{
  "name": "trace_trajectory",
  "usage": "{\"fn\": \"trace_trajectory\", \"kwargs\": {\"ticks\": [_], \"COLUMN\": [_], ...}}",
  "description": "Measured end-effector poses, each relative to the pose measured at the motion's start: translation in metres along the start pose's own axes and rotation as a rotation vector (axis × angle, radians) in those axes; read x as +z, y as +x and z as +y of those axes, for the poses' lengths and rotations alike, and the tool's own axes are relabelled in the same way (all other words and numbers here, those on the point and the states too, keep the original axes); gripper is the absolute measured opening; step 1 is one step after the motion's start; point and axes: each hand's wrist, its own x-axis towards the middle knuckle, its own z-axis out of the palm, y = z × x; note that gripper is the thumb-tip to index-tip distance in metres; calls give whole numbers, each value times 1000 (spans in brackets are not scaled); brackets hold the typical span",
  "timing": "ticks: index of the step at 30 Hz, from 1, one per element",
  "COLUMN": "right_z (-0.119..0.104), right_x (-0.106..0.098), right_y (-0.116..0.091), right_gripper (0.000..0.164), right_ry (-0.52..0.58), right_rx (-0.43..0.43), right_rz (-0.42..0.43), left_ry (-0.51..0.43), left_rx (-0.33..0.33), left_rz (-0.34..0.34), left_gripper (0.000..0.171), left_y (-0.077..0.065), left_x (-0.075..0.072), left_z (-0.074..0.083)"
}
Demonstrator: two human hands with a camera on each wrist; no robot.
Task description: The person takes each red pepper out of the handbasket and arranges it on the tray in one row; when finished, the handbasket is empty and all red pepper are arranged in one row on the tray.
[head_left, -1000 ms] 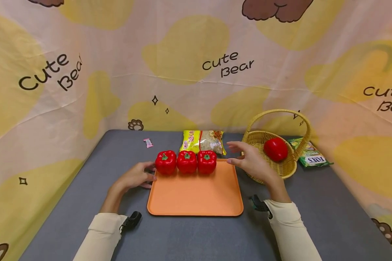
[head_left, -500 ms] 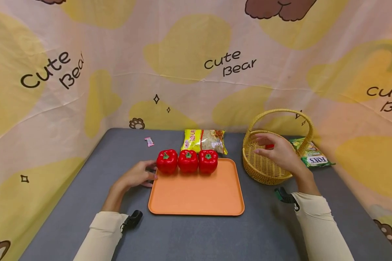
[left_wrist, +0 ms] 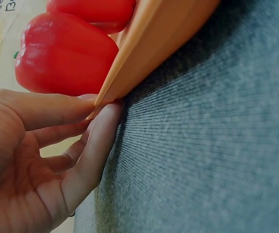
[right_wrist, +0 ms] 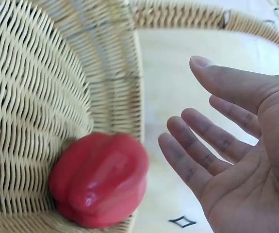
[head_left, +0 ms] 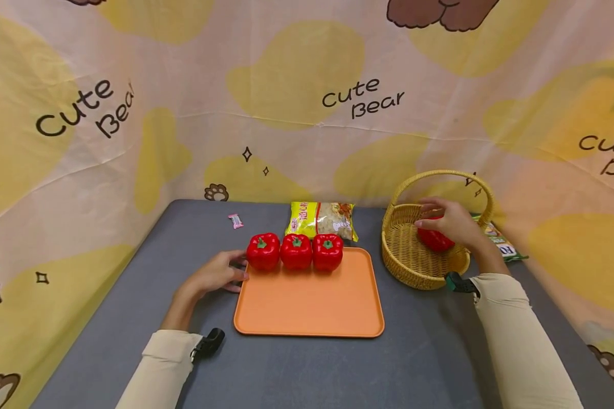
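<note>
My left hand (head_left: 212,276) pinches the left rim of an orange tray (head_left: 309,307), thumb above and a finger beneath, as the left wrist view shows. Right beside that thumb sits a red bell pepper (left_wrist: 66,53). Three red bell peppers (head_left: 297,251) stand in a row along the tray's far side, green stems up. My right hand (head_left: 455,222) hovers at the yellow wicker basket (head_left: 409,255), above another red bell pepper (head_left: 434,241) lying inside. In the right wrist view its fingers (right_wrist: 197,136) are spread apart from that pepper (right_wrist: 100,179).
The basket's tall handle (head_left: 442,172) arches over its opening. A yellow snack bag (head_left: 320,220) lies behind the tray, and a green packet (head_left: 503,244) lies right of the basket. One small pink wrapped candy (head_left: 235,221) lies at the back left of the grey table (head_left: 297,375).
My right hand has moved right, from near the tray's far right corner to over the basket. The left hand has stayed at the tray's left rim. The peppers have not moved.
</note>
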Motion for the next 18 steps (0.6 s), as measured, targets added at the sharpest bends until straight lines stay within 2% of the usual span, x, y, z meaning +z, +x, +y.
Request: {"fn": "trace_trajectory", "kwargs": {"ticks": [8, 18], "right_z": [20, 31], "right_x": [-4, -1], "right_y": [15, 19], "right_gripper": [67, 68], "right_ry": [-16, -39], "right_rx": [55, 53], "right_rz": [-51, -73], "left_ry": [-20, -32], "left_rx": [13, 5], "left_rz": [-17, -8], "left_gripper": [70, 70], "left_y": [-2, -2], "left_x": [0, 0], "left_z": [2, 1]}}
